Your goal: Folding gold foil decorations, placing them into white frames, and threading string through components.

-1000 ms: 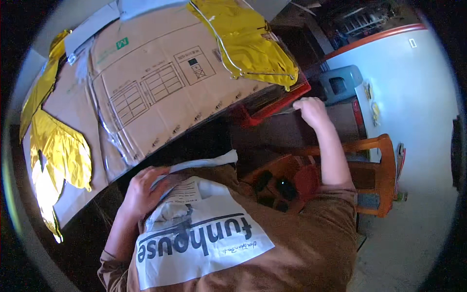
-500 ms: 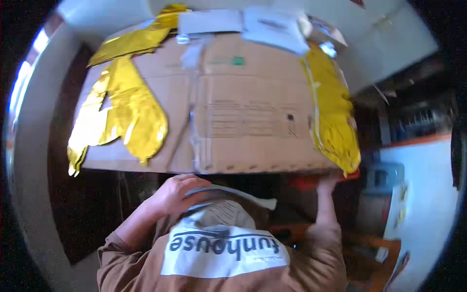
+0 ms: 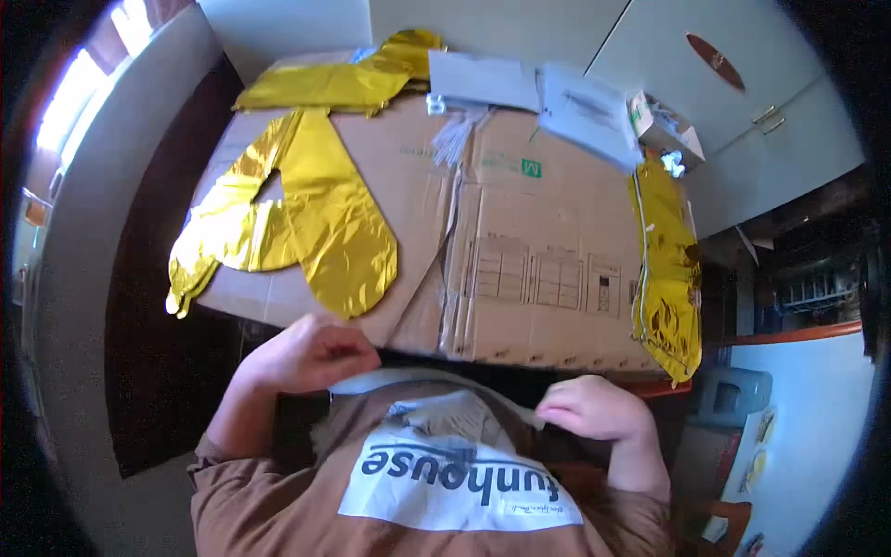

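Pinching a thin white strip [image 3: 436, 382] at lower centre, the left hand [image 3: 311, 353] and right hand [image 3: 594, 408] are closing their fingers on its ends; keeping it taut seems wise, below the cardboard sheet [image 3: 520, 260].

Foil balloons [image 3: 316, 223]: gold, crinkled. Cardboard sheet [image 3: 520, 251]: brown w/ black printed grids. Strip [image 3: 427, 382]: grey-white. Shirt [image 3: 278, 501]: brown.

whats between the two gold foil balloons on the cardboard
In the head view, only bare printed cardboard lies between the big gold balloon and the narrow gold balloon along its right edge.
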A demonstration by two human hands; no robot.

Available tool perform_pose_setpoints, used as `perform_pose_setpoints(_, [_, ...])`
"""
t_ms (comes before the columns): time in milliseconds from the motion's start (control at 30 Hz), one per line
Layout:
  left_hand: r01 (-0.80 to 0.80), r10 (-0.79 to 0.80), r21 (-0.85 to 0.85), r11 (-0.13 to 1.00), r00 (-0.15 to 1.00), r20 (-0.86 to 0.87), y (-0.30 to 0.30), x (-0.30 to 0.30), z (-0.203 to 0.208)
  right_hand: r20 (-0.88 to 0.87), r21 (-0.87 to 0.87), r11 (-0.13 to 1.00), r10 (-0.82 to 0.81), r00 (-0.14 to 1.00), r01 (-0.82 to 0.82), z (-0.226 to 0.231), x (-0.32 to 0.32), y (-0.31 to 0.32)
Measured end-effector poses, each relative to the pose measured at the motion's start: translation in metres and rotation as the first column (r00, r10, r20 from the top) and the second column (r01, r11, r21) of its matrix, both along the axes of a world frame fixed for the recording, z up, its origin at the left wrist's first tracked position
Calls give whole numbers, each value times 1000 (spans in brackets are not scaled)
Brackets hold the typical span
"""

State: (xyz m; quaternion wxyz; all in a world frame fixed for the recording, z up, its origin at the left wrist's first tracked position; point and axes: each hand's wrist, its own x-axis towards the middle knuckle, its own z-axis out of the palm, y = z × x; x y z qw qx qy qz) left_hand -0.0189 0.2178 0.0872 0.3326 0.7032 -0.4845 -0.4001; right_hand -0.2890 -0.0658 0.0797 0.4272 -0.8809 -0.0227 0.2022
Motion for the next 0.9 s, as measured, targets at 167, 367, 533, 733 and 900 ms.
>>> perform_pose_setpoints(167, [88,-105,138,986,987,125,36,-34,-77,-271,-252,957,76,960,-147,-142,21,64])
perform_pose_setpoints(367, [13,-49,202,979,984,172,37,-56,-189,-256,51,919,-365,895,390,-279,13,89])
perform_pose_setpoints(533, [36,-85,218,975,972,219,42,-70,-212,-224,131,902,-377,899,410,-239,17,107])
perform_pose_setpoints(733, [-53,35,117,992,988,154,47,-76,-201,-58,100,938,-327,943,332,-210,16,115])
perform_pose_setpoints(900, [-7,0,48,999,989,148,46,-79,-201,-75,66,970,-231,970,236,-209,23,128])
